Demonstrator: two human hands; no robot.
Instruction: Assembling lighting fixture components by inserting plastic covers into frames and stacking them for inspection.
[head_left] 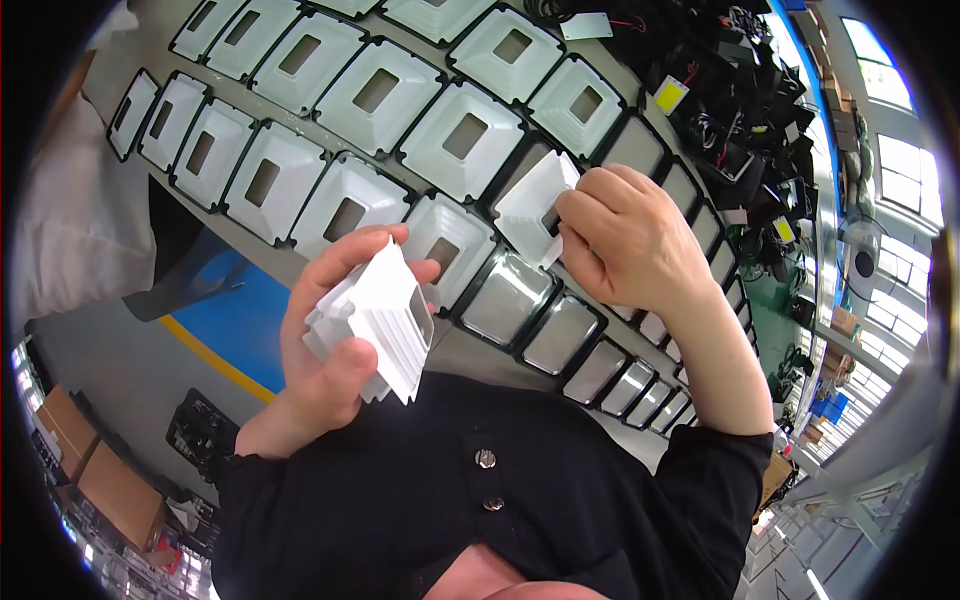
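Observation:
My left hand (318, 365) is closed around a stack of nested white reflector trays (392, 325), thin pieces with sloping, stepped sides, held up in front of my chest. Farther right, my right hand (640, 240) pinches the edge of a single white reflector tray (528, 212). That tray is tilted over one of the black rectangular frames; whether it touches the frame I cannot tell. My right fingertips are partly hidden behind the knuckles. Beside it, a seated reflector tray (440, 125) with a rectangular central opening fills its black frame. Nearer to me, a glossy black-rimmed frame (508, 297) holds no white piece.
Rows of similar frames cover the table, white-filled ones at left and far, bare ones to the right. Black housings with cables (735, 150) are heaped at far right. Another person's pale clothing (90, 225) is at left. Cardboard boxes (120, 490) stand at lower left.

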